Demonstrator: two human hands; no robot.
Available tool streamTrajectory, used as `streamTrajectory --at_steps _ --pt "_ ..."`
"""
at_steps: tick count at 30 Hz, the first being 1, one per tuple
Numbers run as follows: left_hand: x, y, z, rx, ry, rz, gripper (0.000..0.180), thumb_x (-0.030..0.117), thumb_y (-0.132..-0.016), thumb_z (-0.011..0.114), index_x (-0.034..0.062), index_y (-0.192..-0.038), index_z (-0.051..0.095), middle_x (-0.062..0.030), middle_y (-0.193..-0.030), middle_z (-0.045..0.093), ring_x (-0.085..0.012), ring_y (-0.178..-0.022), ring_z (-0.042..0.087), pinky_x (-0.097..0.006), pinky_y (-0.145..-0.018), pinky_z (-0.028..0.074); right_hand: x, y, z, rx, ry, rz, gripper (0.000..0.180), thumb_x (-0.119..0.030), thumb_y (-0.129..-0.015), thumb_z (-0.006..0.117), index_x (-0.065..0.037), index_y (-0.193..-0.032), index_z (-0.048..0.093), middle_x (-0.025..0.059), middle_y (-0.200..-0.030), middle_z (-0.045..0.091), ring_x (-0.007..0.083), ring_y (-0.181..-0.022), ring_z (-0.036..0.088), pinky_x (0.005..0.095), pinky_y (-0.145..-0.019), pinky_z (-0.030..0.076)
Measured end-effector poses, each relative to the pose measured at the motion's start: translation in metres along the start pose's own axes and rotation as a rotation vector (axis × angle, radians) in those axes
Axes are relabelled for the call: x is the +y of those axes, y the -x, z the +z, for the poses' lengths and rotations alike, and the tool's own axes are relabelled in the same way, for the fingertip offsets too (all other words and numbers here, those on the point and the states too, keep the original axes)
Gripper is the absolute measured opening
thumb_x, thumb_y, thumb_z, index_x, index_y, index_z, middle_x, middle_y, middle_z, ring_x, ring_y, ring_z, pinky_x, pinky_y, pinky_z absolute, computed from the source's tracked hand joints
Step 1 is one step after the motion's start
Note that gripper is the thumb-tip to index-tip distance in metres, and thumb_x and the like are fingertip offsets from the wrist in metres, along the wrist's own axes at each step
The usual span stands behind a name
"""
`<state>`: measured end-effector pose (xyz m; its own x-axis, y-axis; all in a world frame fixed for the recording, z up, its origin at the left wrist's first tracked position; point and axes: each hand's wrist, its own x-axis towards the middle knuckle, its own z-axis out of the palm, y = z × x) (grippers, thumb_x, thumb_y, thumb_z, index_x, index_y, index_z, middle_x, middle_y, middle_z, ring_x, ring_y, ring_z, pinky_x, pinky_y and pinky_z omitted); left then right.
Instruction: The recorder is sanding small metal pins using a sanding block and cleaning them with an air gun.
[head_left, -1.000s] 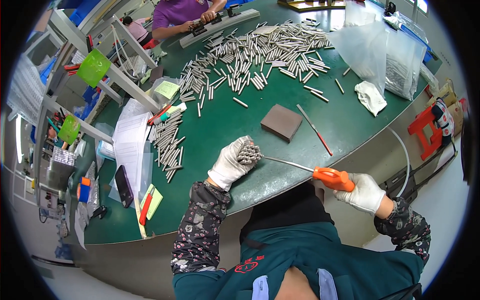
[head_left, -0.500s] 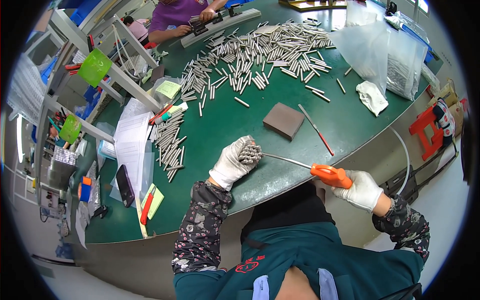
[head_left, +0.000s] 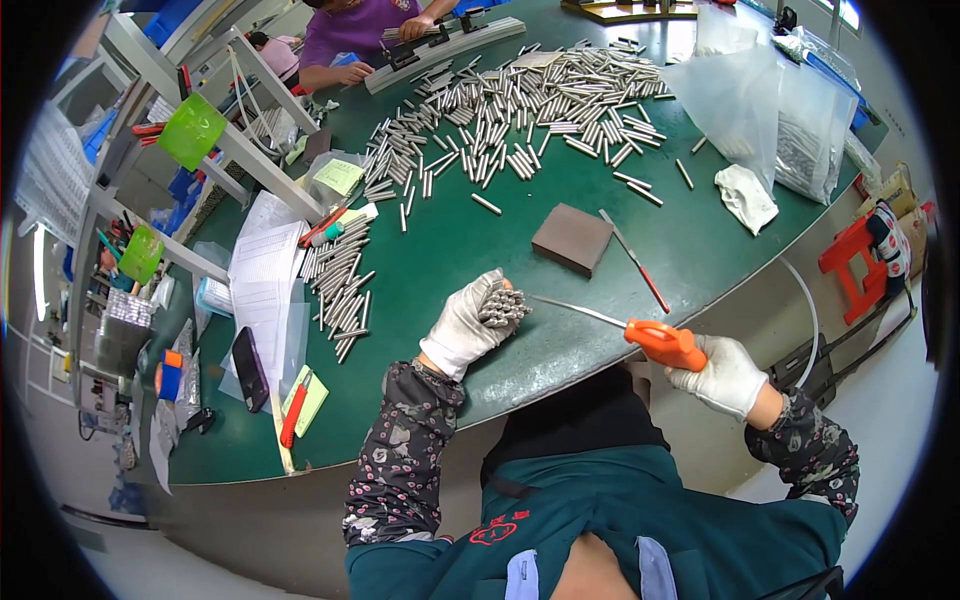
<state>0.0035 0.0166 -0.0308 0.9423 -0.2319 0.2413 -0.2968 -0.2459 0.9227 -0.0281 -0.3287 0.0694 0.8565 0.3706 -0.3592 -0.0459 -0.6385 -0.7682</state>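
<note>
My left hand [head_left: 460, 330], in a white glove, is closed round a bundle of short metal pins [head_left: 503, 308], their ends facing right, over the near part of the green table [head_left: 440, 255]. My right hand [head_left: 722, 380], also gloved, is closed on the orange handle of a tool with a long thin metal shaft [head_left: 662, 344]. Its tip points left and stands just short of the pin ends, apart from them. Beyond the tool lie a brown rectangular block [head_left: 572, 238] and a slim red-handled file [head_left: 637, 263].
A big heap of metal pins [head_left: 540, 95] spreads across the far table; a smaller pile [head_left: 338, 280] lies left by paper sheets [head_left: 262, 285]. A phone [head_left: 250, 370] and red cutter [head_left: 295, 410] are near left. Plastic bags [head_left: 810, 130] and a white glove [head_left: 745, 198] lie right. A co-worker [head_left: 360, 40] works opposite.
The orange-handled tool has drawn slightly right, its tip now separated from the pin ends. My left hand stays almost still round the pins. The co-worker's hand across the table has shifted slightly.
</note>
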Motion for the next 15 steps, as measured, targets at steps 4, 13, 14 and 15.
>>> streamTrajectory --at_steps 4,13,14,15 --pt "0.0006 -0.0008 -0.0013 -0.010 -0.033 0.003 0.059 -0.006 -0.074 0.075 0.0060 -0.126 0.049 -0.0008 -0.099 0.062 -0.0108 -0.087 0.062 -0.026 -0.080 0.054 0.0011 -0.0007 -0.0002 -0.004 -0.007 0.005 0.021 -0.018 -0.082 0.066 0.000 -0.093 0.067 0.0062 -0.071 0.070 0.0172 -0.070 0.069 0.0291 -0.072 0.053" --pt "0.0024 -0.0011 -0.0005 0.015 -0.078 -0.004 0.051 -0.006 -0.074 0.074 0.0055 -0.119 0.051 -0.0015 -0.098 0.062 -0.0119 -0.089 0.064 -0.026 -0.078 0.054 0.0046 -0.0045 0.0004 0.025 -0.016 -0.020 0.022 -0.018 -0.083 0.065 0.000 -0.097 0.067 0.0059 -0.071 0.069 0.0159 -0.069 0.068 0.0283 -0.071 0.053" --pt "0.0027 -0.0011 -0.0006 0.005 -0.062 -0.001 0.050 -0.005 -0.075 0.073 0.0039 -0.119 0.051 -0.0016 -0.098 0.062 -0.0108 -0.088 0.063 -0.025 -0.078 0.053 0.0044 -0.0044 0.0005 0.021 -0.013 -0.021 0.022 -0.018 -0.084 0.065 0.000 -0.097 0.067 0.0059 -0.071 0.069 0.0158 -0.069 0.068 0.0281 -0.071 0.053" --pt "0.0031 -0.0012 -0.0007 -0.010 -0.048 -0.007 0.049 -0.004 -0.077 0.073 0.0023 -0.120 0.051 -0.0017 -0.098 0.062 -0.0098 -0.087 0.062 -0.024 -0.077 0.052 0.0041 -0.0043 0.0004 0.017 -0.011 -0.022 0.022 -0.017 -0.084 0.065 0.000 -0.097 0.067 0.0059 -0.070 0.069 0.0158 -0.069 0.068 0.0280 -0.071 0.053"
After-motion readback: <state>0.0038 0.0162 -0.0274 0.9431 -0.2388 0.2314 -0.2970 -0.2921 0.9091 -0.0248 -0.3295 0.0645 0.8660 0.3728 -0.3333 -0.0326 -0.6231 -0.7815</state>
